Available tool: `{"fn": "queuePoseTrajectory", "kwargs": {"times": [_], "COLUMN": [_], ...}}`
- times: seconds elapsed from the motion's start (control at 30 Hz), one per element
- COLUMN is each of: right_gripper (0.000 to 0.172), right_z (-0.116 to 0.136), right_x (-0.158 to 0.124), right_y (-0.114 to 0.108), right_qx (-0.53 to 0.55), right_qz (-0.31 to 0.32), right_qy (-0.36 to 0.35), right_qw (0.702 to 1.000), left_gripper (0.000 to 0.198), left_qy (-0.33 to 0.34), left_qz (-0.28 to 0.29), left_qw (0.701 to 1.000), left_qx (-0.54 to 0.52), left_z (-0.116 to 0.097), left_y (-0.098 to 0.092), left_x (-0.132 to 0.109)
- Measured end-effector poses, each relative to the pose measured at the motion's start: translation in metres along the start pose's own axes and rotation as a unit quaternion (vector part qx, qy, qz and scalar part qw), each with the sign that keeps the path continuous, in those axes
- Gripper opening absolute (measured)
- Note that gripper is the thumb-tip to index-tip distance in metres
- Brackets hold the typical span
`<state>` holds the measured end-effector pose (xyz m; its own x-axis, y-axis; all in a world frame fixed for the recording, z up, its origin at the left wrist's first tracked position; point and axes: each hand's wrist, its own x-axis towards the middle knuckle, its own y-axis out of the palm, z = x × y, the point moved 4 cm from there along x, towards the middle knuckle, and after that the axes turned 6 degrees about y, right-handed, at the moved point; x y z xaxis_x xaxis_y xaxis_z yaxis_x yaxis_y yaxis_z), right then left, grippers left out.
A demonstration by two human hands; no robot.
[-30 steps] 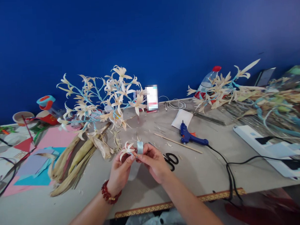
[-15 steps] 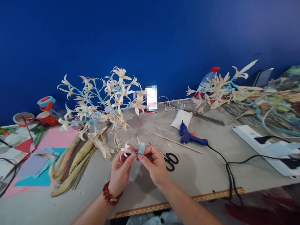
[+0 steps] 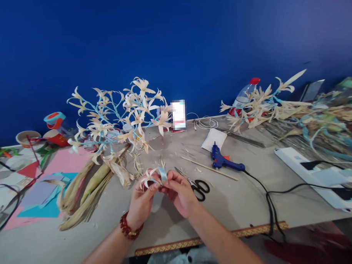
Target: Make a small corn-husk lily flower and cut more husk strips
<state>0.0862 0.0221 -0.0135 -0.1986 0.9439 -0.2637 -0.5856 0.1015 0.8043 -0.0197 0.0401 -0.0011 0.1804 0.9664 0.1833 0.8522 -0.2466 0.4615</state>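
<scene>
My left hand (image 3: 143, 204), with a red bead bracelet on its wrist, pinches a small handmade cream flower (image 3: 148, 178) by its stem. The petals stick out to the left above the fingers. Close beside it, my right hand (image 3: 180, 193) is closed on a light blue tape (image 3: 163, 173), which stands up between the two hands and meets the stem at the fingertips. The fingers hide much of that join. Just right of my right hand lie scissors with black handles (image 3: 201, 189), their blades partly behind the hand.
Cream flowers on blue stems (image 3: 140, 110) stand at the back. Dried husks (image 3: 91, 189) and coloured paper (image 3: 40, 212) lie left. A blue glue gun (image 3: 223, 159), a thin stick (image 3: 209, 168) and a white power strip (image 3: 310, 181) with black cables are on the right.
My right hand has turned slightly and the blue tape now leans left, toward the flower. The left hand keeps its pinch almost in place. More of the scissors shows.
</scene>
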Motion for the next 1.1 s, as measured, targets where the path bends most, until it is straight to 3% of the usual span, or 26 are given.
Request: {"fn": "queuePoseTrajectory", "kwargs": {"times": [0.2, 0.43, 0.57, 0.77, 0.97, 1.1], "right_gripper": [0.030, 0.027, 0.020, 0.022, 0.024, 0.025], "right_z": [0.000, 0.005, 0.005, 0.004, -0.001, -0.003], "right_x": [-0.002, -0.008, -0.010, -0.007, 0.000, 0.000], "right_y": [0.003, 0.001, 0.002, 0.002, 0.001, -0.001], "right_qx": [-0.018, -0.140, -0.175, -0.126, -0.018, 0.001], "right_qz": [0.013, -0.033, -0.027, -0.022, 0.010, 0.020], "right_qy": [-0.014, -0.165, -0.197, -0.164, -0.040, -0.009], "right_qw": [1.000, 0.976, 0.964, 0.978, 0.999, 1.000], "left_gripper": [0.010, 0.012, 0.007, 0.006, 0.009, 0.009], "left_qy": [-0.008, 0.028, 0.029, 0.013, -0.024, -0.037], "left_qz": [-0.027, -0.041, -0.043, -0.019, -0.037, -0.039], "left_qw": [1.000, 0.998, 0.998, 1.000, 0.998, 0.998], "left_qx": [-0.002, 0.031, 0.042, 0.017, -0.034, -0.045], "left_z": [0.002, 0.001, 0.000, -0.002, 0.006, 0.010], "left_y": [-0.002, -0.004, -0.005, -0.002, -0.007, -0.010], "left_x": [-0.001, 0.000, -0.001, 0.001, -0.001, -0.002]}}
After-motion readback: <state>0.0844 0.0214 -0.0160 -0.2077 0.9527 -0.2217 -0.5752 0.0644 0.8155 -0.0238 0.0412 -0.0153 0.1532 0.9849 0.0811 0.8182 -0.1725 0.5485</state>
